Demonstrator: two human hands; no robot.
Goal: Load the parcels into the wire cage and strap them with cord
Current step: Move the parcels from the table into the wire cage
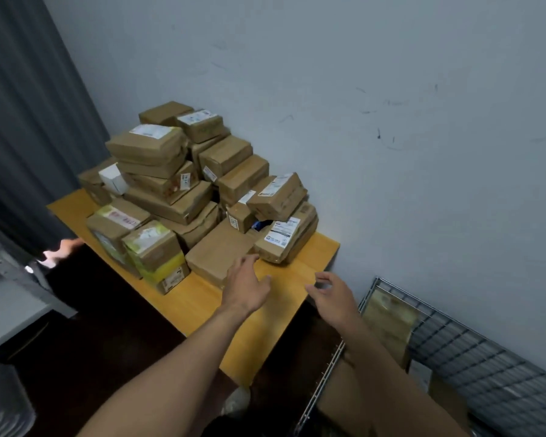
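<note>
Grey wall (391, 74) behind; yellow tabletop (196, 304) below, stacked with brown parcels (183, 184) from the dark curtain (29, 121) to the wall corner. Left hand (245, 285) spread wide, empty, fingertips touching a flat front parcel (215, 250). Right hand (334, 298) loosely spread, empty, held past the tabletop's near corner. Wire cage (454, 348) at lower right against the wall, cardboard boxes (388, 313) already inside.
</note>
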